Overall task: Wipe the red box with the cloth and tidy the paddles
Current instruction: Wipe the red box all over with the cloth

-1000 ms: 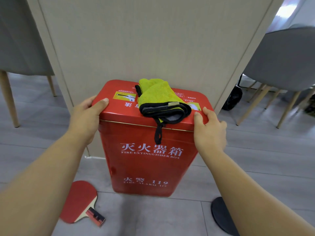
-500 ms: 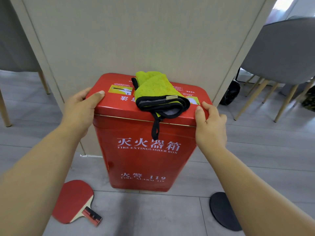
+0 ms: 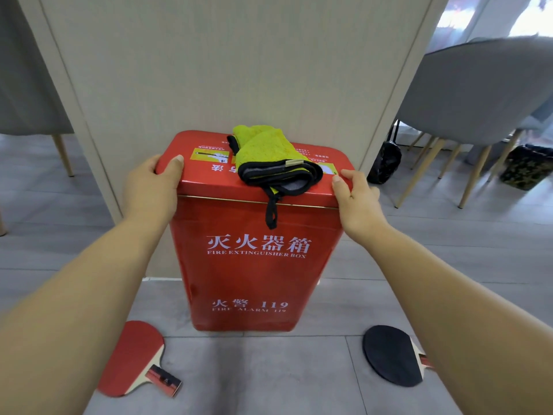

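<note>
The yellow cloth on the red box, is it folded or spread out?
Folded. The cloth lies bunched in layers on the red box, its black edges doubled over.

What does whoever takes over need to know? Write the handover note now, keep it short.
Hands: the left hand grips the red box at its top left corner; the right hand grips the top right corner.
Things: the green cloth lies bunched on top of the box, its black loop hanging over the front. On the floor, the red paddle lies left of the box's base and the black paddle right of it.
Done: nothing visible; neither hand holds the cloth.
Left: wipe the box, tidy both paddles.
</note>
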